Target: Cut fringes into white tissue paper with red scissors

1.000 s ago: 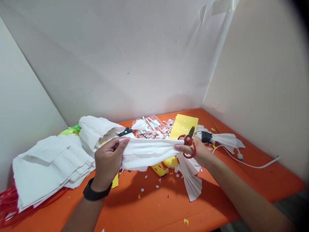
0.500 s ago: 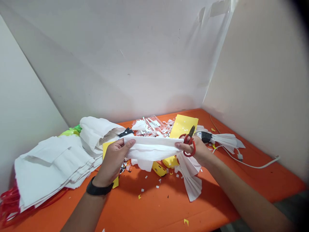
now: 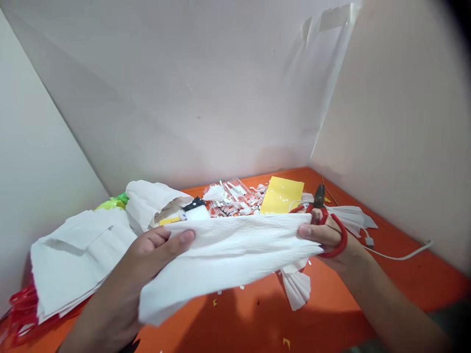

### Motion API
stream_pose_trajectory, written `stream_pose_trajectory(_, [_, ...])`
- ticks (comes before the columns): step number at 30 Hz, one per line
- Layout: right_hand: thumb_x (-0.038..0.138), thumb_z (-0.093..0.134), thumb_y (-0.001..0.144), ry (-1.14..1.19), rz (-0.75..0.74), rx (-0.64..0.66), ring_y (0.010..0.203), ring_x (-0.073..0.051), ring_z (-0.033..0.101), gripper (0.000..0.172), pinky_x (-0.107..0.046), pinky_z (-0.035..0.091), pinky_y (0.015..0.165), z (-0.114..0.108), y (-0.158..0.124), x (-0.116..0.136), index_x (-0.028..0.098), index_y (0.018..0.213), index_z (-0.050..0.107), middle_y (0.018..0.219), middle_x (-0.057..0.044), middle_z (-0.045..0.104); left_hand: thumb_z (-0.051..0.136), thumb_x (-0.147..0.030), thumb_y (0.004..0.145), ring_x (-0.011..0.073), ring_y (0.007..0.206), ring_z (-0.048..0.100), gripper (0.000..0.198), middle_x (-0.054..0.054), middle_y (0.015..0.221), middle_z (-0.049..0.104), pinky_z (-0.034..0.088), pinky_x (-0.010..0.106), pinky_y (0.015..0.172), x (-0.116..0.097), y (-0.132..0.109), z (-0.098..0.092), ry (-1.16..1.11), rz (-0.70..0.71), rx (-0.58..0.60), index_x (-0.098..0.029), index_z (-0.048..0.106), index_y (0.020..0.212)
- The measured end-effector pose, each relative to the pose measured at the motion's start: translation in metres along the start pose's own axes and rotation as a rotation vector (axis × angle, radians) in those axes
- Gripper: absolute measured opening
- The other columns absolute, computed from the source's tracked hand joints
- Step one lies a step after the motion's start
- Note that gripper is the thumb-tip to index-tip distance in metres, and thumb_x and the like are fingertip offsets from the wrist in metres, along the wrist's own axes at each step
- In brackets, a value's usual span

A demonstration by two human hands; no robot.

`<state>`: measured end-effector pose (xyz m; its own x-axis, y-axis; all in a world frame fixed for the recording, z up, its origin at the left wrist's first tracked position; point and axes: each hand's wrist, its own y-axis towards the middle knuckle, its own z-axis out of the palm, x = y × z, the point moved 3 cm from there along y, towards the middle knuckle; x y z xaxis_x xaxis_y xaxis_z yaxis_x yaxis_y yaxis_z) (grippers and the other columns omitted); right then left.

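Observation:
A strip of white crepe paper (image 3: 235, 250) is stretched between my two hands above the orange table. My left hand (image 3: 147, 255) pinches its left end, thumb on top, and the paper's lower left corner hangs down beside it. The right end sits between the thumb and fingers of my right hand (image 3: 327, 235). Red-handled scissors (image 3: 340, 235) hang on that same right hand, their dark blades pointing up and away. Below the strip, a pleated white paper piece (image 3: 296, 289) lies partly hidden on the table.
Stacked white paper sheets (image 3: 81, 250) lie at left over a red plastic bag (image 3: 22, 314). Behind are a yellow sheet (image 3: 281, 193), a clear tray (image 3: 235, 189) and paper scraps. A white cable (image 3: 401, 256) runs along the right of the orange table (image 3: 331, 304).
Both hands have come closer to me and farther apart. The white paper now shows larger and more spread out, covering the yellow things below it. The scissors have moved right with my right hand.

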<state>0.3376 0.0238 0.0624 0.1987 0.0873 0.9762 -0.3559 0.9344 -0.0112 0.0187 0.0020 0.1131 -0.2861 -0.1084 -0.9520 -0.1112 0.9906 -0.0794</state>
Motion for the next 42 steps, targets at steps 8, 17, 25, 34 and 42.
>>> stream_pose_trajectory(8, [0.036,0.088,0.065,0.109,0.106,-0.011,0.055,-0.008,0.039,0.043,-0.023,0.030,0.052,0.012,0.033,-0.040,0.018,0.060,0.049,0.057,0.005,0.045,0.089,-0.039,0.069,0.0242,0.078,0.074,0.038,0.007,0.091,0.077,0.060,0.029,0.064,0.030,0.038,-0.005,-0.225,-0.319,0.273,-0.018,0.070,0.096])
stream_pose_trajectory(17, [0.048,0.081,0.069,-0.188,0.163,-0.146,0.050,-0.008,0.038,0.043,-0.023,0.028,0.049,0.021,0.038,-0.079,0.019,0.063,0.050,0.054,0.005,0.047,0.087,-0.042,0.069,0.0165,0.065,0.067,0.038,0.003,0.077,0.072,0.053,0.023,0.057,0.081,0.081,0.012,-0.254,-0.177,0.173,-0.017,0.064,0.085])
stream_pose_trajectory(25, [0.048,0.080,0.071,-0.180,0.096,-0.124,0.050,-0.008,0.036,0.040,-0.023,0.026,0.048,0.013,0.038,-0.067,0.018,0.065,0.055,0.054,0.006,0.045,0.079,-0.051,0.076,0.0198,0.071,0.070,0.052,0.002,0.087,0.077,0.054,0.026,0.062,0.083,0.060,0.013,-0.238,0.003,-0.117,-0.018,0.065,0.114])
stream_pose_trajectory(34, [0.052,0.079,0.074,-0.404,0.154,0.041,0.052,-0.011,0.047,0.038,-0.024,0.035,0.049,0.005,0.031,-0.053,0.017,0.070,0.066,0.058,0.002,0.056,0.075,-0.049,0.082,0.0228,0.073,0.072,0.049,0.008,0.092,0.078,0.056,0.029,0.064,0.076,0.042,0.008,-0.200,-0.069,0.096,-0.016,0.067,0.116])
stream_pose_trajectory(42, [0.058,0.074,0.079,-0.503,-0.011,0.065,0.095,-0.026,0.066,0.053,-0.037,0.053,0.084,0.013,0.024,-0.034,0.019,0.115,0.074,0.108,-0.012,0.074,0.061,-0.054,0.090,0.0200,0.071,0.064,0.034,0.002,0.080,0.070,0.046,0.026,0.058,0.061,0.017,0.024,0.266,0.130,0.311,-0.020,0.066,0.088])
